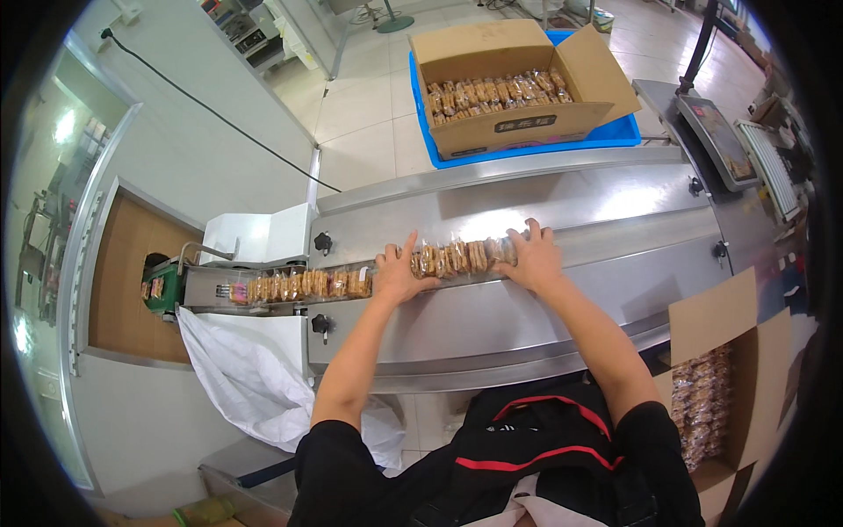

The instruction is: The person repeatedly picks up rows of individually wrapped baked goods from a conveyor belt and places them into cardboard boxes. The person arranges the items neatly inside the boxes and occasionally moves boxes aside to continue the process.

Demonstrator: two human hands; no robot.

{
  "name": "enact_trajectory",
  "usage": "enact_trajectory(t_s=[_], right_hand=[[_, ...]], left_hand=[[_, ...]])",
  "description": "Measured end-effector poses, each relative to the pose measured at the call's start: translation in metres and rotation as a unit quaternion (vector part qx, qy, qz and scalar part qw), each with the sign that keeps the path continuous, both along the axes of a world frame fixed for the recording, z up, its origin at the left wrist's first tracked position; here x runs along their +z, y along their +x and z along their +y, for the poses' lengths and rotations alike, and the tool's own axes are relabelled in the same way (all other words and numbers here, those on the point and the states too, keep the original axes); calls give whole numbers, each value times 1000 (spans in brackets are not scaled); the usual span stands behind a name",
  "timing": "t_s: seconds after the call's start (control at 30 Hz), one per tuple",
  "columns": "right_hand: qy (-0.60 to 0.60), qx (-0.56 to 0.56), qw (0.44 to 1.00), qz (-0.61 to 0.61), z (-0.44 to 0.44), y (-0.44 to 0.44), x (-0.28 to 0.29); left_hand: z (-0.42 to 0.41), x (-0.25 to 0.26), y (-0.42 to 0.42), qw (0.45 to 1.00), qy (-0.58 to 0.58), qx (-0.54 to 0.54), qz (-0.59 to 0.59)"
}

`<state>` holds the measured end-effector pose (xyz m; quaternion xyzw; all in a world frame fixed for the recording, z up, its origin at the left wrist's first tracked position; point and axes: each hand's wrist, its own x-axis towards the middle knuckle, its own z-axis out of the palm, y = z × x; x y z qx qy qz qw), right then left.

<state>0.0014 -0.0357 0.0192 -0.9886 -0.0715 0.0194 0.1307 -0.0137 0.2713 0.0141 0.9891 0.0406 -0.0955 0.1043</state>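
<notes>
Between my two hands stands a tight row of clear-wrapped biscuits on edge in the channel of a steel conveyor table. My left hand presses on the row's left end, thumb along the near side and fingers on the far side. At the right end, my right hand grips the last packs between thumb and fingers. A second line of wrapped biscuits lies in the channel left of my left hand, reaching back toward a green conveyor end at a wall opening.
Beyond the table, an open carton of wrapped biscuits sits in a blue tray. Another open carton with packs stands at my right. A scale is at far right; black knobs rise from the table. White sheeting hangs at left.
</notes>
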Motion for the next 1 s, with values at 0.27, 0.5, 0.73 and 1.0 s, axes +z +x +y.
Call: enact_trajectory(t_s=[0.27, 0.5, 0.73, 1.0], right_hand=[[-14, 40, 998, 41, -10, 8, 3], [-1, 53, 998, -34, -25, -6, 24], [10, 15, 999, -42, -69, -105, 56], [68, -17, 997, -44, -116, -154, 9]], left_hand=[[-27, 1, 10, 999, 17, 33, 37], [-41, 28, -3, 1000, -8, 18, -16], [-80, 63, -82, 991, -59, -106, -50], [-126, 23, -73, 980, -77, -162, -91]])
